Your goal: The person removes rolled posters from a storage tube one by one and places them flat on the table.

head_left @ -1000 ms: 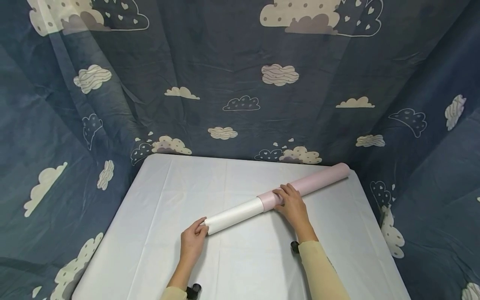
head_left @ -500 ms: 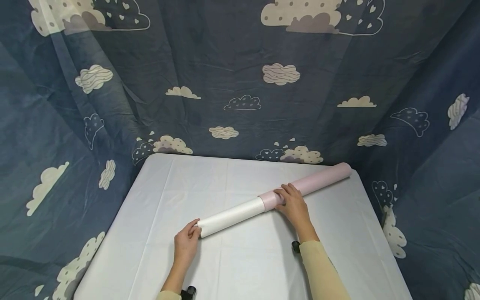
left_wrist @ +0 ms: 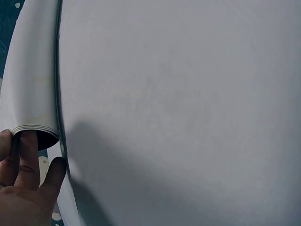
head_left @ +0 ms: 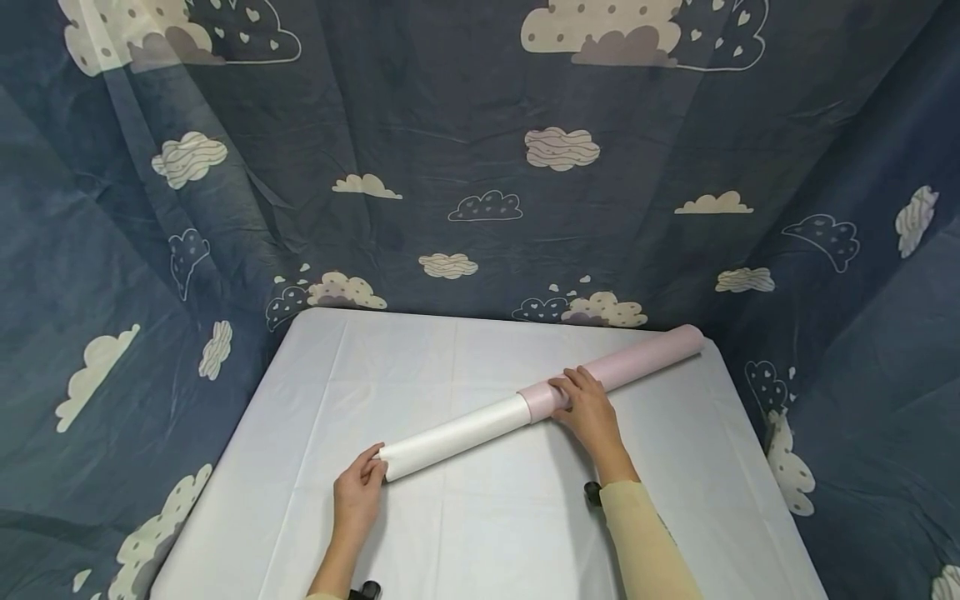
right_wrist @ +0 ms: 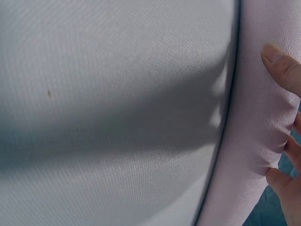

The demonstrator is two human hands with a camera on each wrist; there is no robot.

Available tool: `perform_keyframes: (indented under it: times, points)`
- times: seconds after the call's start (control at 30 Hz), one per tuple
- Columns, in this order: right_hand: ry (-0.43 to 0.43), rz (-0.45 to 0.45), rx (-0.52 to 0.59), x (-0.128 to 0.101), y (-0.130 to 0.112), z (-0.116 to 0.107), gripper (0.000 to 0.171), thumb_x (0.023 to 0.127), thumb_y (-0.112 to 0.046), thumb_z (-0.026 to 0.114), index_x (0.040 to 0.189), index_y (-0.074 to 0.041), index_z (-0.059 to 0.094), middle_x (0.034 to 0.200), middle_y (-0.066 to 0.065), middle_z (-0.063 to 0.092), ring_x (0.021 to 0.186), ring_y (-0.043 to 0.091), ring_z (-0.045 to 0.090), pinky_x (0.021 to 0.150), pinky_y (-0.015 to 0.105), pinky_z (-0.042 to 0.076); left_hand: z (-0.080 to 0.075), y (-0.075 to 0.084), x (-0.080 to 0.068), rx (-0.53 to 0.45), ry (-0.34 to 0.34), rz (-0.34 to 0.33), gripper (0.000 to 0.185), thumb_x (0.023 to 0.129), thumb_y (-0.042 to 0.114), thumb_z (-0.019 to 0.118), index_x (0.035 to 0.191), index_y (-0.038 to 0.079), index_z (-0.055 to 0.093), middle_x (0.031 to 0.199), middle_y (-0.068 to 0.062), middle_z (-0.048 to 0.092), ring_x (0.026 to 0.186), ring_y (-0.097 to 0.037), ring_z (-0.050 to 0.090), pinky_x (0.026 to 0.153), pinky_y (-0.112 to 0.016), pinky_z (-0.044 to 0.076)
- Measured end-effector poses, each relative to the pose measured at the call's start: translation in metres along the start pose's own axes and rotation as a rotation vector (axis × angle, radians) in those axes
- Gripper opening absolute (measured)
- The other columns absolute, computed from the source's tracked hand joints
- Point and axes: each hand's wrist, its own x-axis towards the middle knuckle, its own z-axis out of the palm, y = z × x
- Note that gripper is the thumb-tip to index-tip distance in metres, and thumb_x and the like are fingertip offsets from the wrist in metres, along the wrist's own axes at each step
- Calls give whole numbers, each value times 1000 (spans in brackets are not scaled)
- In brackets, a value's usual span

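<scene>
A long pink roll (head_left: 637, 360) lies slantwise on the white-covered table (head_left: 465, 533), its far end at the back right corner. A narrower white roll (head_left: 457, 435) sticks out of its near end toward the front left. My left hand (head_left: 375, 463) grips the white roll's free end. In the left wrist view, that hand's fingers (left_wrist: 28, 155) sit at the open end of the white roll (left_wrist: 33, 80). My right hand (head_left: 573, 392) holds the pink roll near its mouth. In the right wrist view, the right hand (right_wrist: 282, 117) curls round the pink roll (right_wrist: 254, 141).
Dark blue fabric with cloud prints (head_left: 480, 167) hangs behind and on both sides of the table. The pink roll's far end reaches the table's back right edge. A black wrist strap piece (head_left: 591, 492) shows by my right sleeve.
My left hand has moved left and toward me, drawing more of the white roll out of the pink one. My right hand and the pink roll have stayed put.
</scene>
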Motion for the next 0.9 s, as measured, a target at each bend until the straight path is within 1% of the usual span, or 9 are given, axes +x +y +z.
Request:
perform_keyframes:
  times: [0.13, 0.3, 0.43, 0.57, 0.7, 0.83, 0.9]
  points:
    - [-5, 8, 3, 0, 0, 0, 66, 78, -17, 95, 138, -21, 67, 157, 14, 56, 155, 40, 39, 128, 62, 30, -4, -3, 1, 5, 10, 10, 32, 100, 7, 69, 132, 7, 74, 106, -11, 82, 83, 4, 65, 71, -13, 52]
    - [8, -6, 11, 0, 0, 0, 65, 77, -16, 95, 136, -20, 68, 155, 14, 56, 155, 40, 40, 128, 63, 31, -9, -7, 1, 16, 0, -8, 34, 101, 9, 69, 134, 7, 74, 105, -10, 81, 83, 5, 64, 72, -13, 51]
    - [8, -6, 12, 0, 1, 1, 65, 78, -16, 95, 136, -20, 68, 156, 14, 56, 155, 40, 40, 128, 63, 30, -14, -11, 2, 23, 9, 2, 33, 100, 8, 69, 133, 7, 74, 102, -9, 81, 79, 5, 61, 72, -13, 50]
    - [5, 4, 16, 0, 1, 0, 65, 78, -16, 95, 137, -21, 67, 156, 14, 56, 155, 40, 39, 128, 62, 30, -19, -14, 4, 28, 14, 11, 33, 100, 6, 69, 133, 7, 74, 103, -10, 81, 81, 8, 62, 73, -12, 50]
    - [8, -6, 19, 0, 1, 0, 65, 78, -16, 95, 137, -21, 67, 156, 14, 56, 155, 40, 39, 128, 63, 31, -24, -15, 5, 29, 0, -4, 35, 101, 6, 69, 135, 7, 72, 106, -11, 81, 82, 9, 63, 73, -12, 51]
    - [11, -17, 23, -1, 2, 0, 63, 79, -16, 94, 136, -20, 67, 156, 15, 55, 156, 41, 39, 128, 63, 30, -28, -13, 6, 36, -25, -26, 36, 102, 8, 67, 138, 7, 70, 109, -12, 80, 84, 7, 64, 73, -12, 52]
    - [11, -20, 25, -1, 1, 0, 63, 79, -16, 94, 136, -20, 67, 156, 15, 55, 156, 41, 38, 128, 63, 30, -30, -12, 7, 41, -33, -25, 36, 103, 8, 67, 139, 7, 70, 110, -13, 80, 86, 5, 66, 73, -12, 53]
